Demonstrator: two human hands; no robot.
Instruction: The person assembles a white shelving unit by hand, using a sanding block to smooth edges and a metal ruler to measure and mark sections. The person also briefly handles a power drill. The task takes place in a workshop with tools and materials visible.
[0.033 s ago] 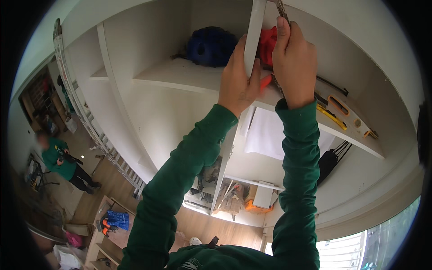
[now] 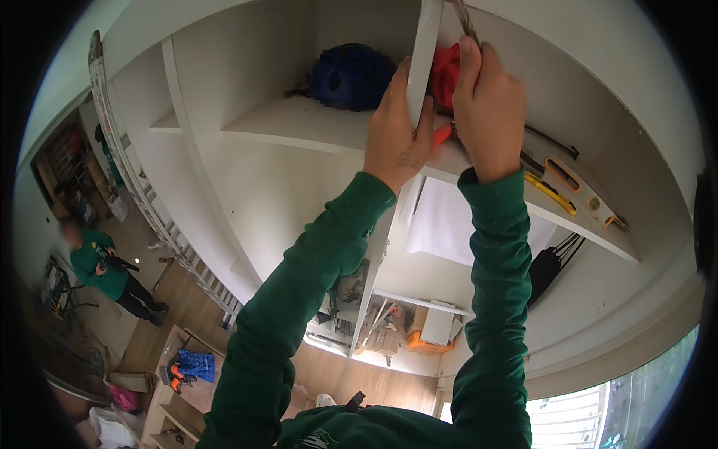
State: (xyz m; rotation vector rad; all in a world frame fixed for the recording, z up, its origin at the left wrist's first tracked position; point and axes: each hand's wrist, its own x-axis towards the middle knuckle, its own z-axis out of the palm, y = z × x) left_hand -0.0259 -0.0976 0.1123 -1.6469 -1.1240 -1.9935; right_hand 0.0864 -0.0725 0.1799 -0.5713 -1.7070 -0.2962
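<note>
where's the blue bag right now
In the head view, the blue bag sits at the back of the white shelf, upper centre, just left of the white board that the left hand grips.

White is seen on the upright panel (image 2: 424, 60) & shelf (image 2: 314, 127). Both sleeves (image 2: 299, 299) are shown in dark green. A blue bag (image 2: 351, 75) & red item (image 2: 446, 71) are seen on the shelf, w/ a yellow-black level (image 2: 550, 191). An orange handle (image 2: 441, 135) is glimpsed.
</note>
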